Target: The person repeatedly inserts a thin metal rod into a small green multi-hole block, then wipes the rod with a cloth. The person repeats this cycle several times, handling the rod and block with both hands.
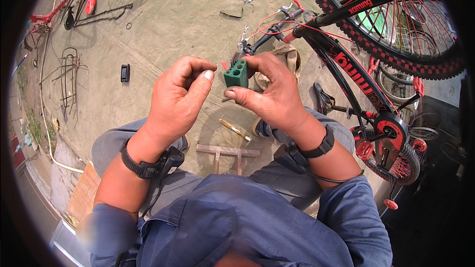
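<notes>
My right hand (277, 86) grips a small green block with round holes (236, 73) in its top, between thumb and fingers. A thin dark rod (228, 100) shows by the right thumb; whether the hand holds it too is unclear. Just left of the block, my left hand (179, 100) has thumb and forefinger brought close in a pinch, its other fingers curled. Anything between those fingertips is too small to make out. Below the hands, a slim golden rod-like object (234, 129) lies on the ground near my shoe.
A black bicycle with red parts (356, 74) stands close on my right, its checkered tyre (346, 29) at upper right. A wooden piece (227, 151) is between my legs. Leftward lie a small black part (125, 73), a wire rack (69, 79) and a pale hose (49, 138).
</notes>
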A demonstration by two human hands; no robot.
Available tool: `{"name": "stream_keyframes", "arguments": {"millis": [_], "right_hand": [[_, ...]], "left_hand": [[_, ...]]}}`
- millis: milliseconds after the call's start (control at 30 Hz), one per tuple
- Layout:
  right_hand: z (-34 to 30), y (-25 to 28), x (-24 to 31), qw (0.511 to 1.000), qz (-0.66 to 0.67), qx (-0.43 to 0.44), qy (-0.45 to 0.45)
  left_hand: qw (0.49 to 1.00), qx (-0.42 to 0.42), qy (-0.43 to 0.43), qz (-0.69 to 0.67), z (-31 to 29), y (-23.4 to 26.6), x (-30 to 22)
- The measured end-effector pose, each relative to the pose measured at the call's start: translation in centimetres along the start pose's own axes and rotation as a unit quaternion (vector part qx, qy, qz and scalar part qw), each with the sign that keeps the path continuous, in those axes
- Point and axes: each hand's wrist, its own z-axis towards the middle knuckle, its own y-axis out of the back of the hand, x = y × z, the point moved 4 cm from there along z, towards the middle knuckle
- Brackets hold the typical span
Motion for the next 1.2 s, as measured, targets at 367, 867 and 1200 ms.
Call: {"name": "stream_keyframes", "arguments": {"millis": [367, 867, 1200], "right_hand": [[-0.2, -0.4, -1.3, 0.988, 0.110, 0.041, -0.099], [-0.3, -0.5, -1.7, 0.981, 0.130, 0.080, -0.117], [0.1, 1.5, -4.5, 0.976, 0.182, -0.029, -0.112]], "left_hand": [[1.000, -0.005, 0.014, -0.008, 0.0, 0.1, 0.1], [0.999, -0.012, 0.012, -0.029, 0.1, 0.4, -0.2], [0.999, -0.038, -0.022, -0.028, 0.5, 1.8, 0.7]]}}
